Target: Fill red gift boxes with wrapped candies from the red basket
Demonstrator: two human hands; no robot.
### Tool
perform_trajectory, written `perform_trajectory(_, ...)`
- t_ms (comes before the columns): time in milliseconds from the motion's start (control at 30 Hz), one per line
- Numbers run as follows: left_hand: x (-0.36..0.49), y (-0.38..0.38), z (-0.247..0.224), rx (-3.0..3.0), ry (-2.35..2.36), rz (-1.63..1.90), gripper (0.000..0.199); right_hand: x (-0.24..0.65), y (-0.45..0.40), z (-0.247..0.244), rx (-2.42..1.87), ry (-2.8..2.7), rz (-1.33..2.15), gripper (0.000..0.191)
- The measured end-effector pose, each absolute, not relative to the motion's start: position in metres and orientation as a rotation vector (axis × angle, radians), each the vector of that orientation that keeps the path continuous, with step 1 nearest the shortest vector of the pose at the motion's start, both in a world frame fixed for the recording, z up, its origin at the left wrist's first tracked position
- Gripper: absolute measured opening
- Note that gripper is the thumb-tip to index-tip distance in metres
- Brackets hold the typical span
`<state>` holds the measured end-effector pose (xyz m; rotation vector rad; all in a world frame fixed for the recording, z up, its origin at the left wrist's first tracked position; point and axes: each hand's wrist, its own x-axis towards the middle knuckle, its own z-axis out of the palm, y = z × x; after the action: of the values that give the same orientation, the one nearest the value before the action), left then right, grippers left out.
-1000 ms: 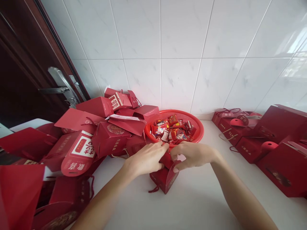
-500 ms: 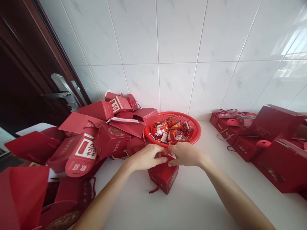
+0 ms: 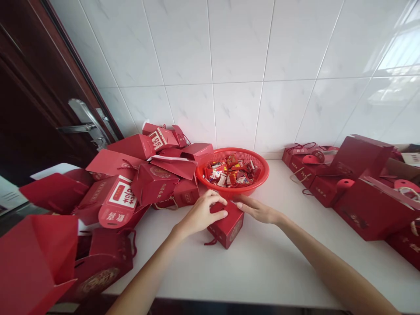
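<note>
A small red gift box (image 3: 228,227) with a gold round emblem and a dark red cord stands on the white counter between my hands. Its top looks closed over. My left hand (image 3: 205,212) is bent over the box's left and top side, the thumb lying on the lid and the fingers curled around the back edge. At the box's right rear edge, my right hand (image 3: 259,210) lies against it with its fingers stretched out. Right behind the box sits a red plastic basket (image 3: 264,175) holding wrapped candies (image 3: 232,170).
Piled on the left are several red gift boxes (image 3: 157,179), many with open flaps. More red boxes (image 3: 361,197) stand in a group at the right. A tiled wall (image 3: 236,109) closes off the back, and a dark door (image 3: 29,87) is at the left.
The white edge at the box's top no longer shows, and the lid lies flatter. My right hand has shifted to the box's right edge, its fingers straighter. The view has tilted down slightly.
</note>
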<state>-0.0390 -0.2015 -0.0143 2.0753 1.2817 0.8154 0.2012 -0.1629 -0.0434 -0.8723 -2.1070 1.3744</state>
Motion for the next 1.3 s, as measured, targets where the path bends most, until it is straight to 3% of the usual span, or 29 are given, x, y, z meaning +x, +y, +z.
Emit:
perform_trajectory(433, -0.023, -0.205, -0.019, 1.943, 1.260, 0.952, 0.033, 0.197, -0.177, -0.055, -0.949, -1.826, 1.537, 0.067)
perform_trajectory(633, -0.022, -0.205, -0.023, 2.001, 1.265, 0.956, 0.019, 0.196, -0.178, -0.058, -0.953, -1.790, 1.624, 0.074)
perform_trajectory(1000, -0.021, -0.206, -0.028, 1.932, 1.257, 0.949, 0.017, 0.197, -0.172, -0.064, -0.818, -1.844, 1.567, 0.080)
perform_trajectory(1300, -0.028, -0.206, -0.029, 1.950, 1.144, 0.963, 0.030, 0.197, -0.163, -0.074, -0.934, -1.844, 1.414, 0.055)
